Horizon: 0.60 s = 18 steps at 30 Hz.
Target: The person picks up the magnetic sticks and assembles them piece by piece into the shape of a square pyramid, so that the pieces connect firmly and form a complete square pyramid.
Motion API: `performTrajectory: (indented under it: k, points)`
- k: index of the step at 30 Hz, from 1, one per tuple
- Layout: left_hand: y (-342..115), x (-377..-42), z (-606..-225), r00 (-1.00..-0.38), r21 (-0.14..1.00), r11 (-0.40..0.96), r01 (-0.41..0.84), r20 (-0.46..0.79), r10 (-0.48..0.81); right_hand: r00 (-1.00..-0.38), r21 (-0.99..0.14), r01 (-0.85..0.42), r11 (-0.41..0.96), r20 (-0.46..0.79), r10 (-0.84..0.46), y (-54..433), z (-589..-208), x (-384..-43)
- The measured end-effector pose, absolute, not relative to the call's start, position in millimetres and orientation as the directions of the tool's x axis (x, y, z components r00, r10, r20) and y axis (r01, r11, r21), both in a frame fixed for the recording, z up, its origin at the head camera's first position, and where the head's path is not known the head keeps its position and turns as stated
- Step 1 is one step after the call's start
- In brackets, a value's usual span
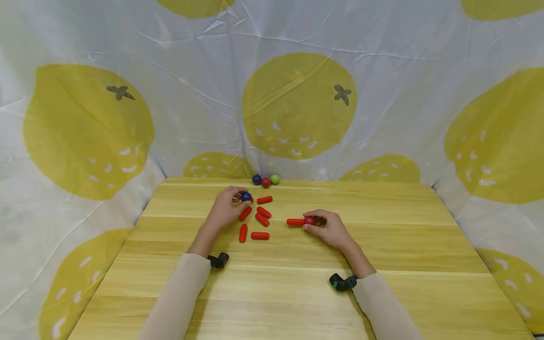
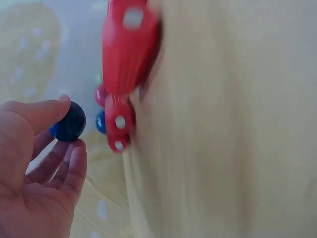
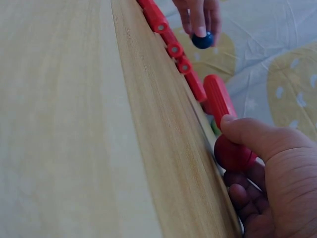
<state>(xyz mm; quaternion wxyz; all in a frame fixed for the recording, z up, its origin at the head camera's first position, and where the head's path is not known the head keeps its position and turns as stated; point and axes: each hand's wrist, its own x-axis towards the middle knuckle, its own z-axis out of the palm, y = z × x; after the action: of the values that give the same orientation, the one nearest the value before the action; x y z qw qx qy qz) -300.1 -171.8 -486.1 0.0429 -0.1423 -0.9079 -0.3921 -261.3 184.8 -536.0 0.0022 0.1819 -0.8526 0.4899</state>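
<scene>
My left hand (image 1: 227, 206) pinches a dark blue ball (image 1: 246, 197) between thumb and fingers, at the left edge of a loose group of red rods. In the left wrist view the blue ball (image 2: 70, 122) stands apart from the rods. To the right, my right hand (image 1: 329, 229) grips a dark red ball (image 1: 309, 221). A red rod (image 1: 295, 222) extends leftward from that ball, end against it. The right wrist view shows the thumb on the junction of the ball (image 3: 233, 153) and the ribbed rod (image 3: 219, 101).
Several red rods (image 1: 260, 235) lie on the wooden table (image 1: 272, 293) between the hands; pale round spots show on their ends. At the back edge sit a blue ball (image 1: 257, 179), a red ball (image 1: 265, 182) and a green ball (image 1: 275, 179). Behind hangs a lemon-print cloth (image 1: 191, 94).
</scene>
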Motion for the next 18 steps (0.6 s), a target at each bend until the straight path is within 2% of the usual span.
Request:
performTrajectory:
  k: [8, 18]
  points:
    - [-133.6, -268.7, -483.6, -0.924, 0.722, 0.594, 0.354, 0.171, 0.343, -0.930, -0.844, -0.322, 0.429, 0.197, -0.311, 182.5, -537.3, -262.1]
    - [-100.3, -260.9, -490.4, -0.898, 0.699, 0.599, 0.391, 0.147, 0.415, -0.930, -0.851, -0.328, 0.411, 0.214, -0.300, 182.9, -537.0, -261.8]
